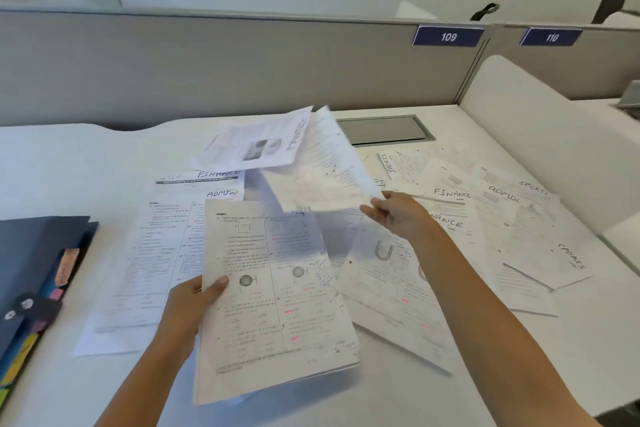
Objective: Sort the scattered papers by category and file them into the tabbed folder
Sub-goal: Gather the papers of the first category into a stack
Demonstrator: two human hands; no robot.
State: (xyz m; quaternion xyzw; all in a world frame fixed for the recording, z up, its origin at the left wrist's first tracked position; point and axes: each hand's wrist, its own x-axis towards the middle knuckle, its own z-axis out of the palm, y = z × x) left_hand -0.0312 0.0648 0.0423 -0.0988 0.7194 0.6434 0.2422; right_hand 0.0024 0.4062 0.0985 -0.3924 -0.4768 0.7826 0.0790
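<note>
Over the tabletop (pixel 69 166), you're mid-sort: left hand (pixel 194 302) grips a stack (pixel 277 305), right hand (pixel 398 215) pinches a few raised sheets (pixel 311 180). The folder (pixel 38 253) sits at left, so probably check labels (pixel 452 193) next.

white desk (pixel 86 156) under scattered papers (pixel 485 218), blue tabbed folder (pixel 38 253) at left

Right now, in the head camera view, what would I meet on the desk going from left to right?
Dark blue tabbed folder → left hand → printed sheet that it grips → right hand, pinching lifted papers → sheet marked SPORTS.
</note>
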